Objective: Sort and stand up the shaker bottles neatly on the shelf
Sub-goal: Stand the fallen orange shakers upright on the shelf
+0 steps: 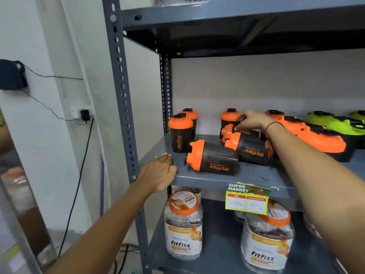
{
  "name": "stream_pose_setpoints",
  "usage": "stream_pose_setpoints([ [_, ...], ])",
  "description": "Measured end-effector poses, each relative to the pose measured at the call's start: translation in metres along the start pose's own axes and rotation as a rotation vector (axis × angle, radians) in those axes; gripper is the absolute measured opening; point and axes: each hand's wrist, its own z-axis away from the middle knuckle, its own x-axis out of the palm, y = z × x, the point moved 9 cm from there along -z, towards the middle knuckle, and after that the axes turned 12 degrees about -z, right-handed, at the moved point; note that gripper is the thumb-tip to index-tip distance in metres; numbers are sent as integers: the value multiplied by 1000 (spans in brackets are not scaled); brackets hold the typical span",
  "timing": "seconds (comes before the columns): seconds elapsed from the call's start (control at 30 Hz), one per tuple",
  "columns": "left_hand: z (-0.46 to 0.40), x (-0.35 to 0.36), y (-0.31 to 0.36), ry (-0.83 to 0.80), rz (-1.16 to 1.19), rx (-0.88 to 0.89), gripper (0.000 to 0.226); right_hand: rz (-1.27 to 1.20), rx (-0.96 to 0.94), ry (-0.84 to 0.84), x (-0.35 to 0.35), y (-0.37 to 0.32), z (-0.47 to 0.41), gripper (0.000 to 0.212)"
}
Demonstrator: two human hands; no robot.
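Black shaker bottles with orange lids crowd the grey shelf. Two stand upright at the left, one behind the other. Another stands upright at the back. Three lie on their sides: the nearest by the front edge, a second behind it, a third partly hidden under my right hand. My right hand reaches over these, its fingers spread around that back lying bottle; the grip is unclear. My left hand rests flat on the shelf's front left corner, fingers apart, holding nothing.
More orange-lidded and green-lidded bottles lie heaped on the right of the shelf. A price tag hangs from the front edge. Below stand large Fitfizz jars. A perforated steel upright frames the left side.
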Motion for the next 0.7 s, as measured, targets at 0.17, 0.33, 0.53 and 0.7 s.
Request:
stream_pose_setpoints([
  [0.17, 0, 3, -1, 24, 3, 12, 62, 158, 37, -138, 19, -13, -20, 56],
  [0.33, 2, 2, -1, 32, 8, 11, 63, 308, 85, -222, 36, -15, -36, 64],
  [0.53, 3, -1, 1, 38, 6, 11, 71, 325, 132, -242, 49, -9, -43, 77],
  [0.7, 5, -2, 2, 39, -4, 9, 72, 321, 124, -237, 48, -11, -43, 75],
])
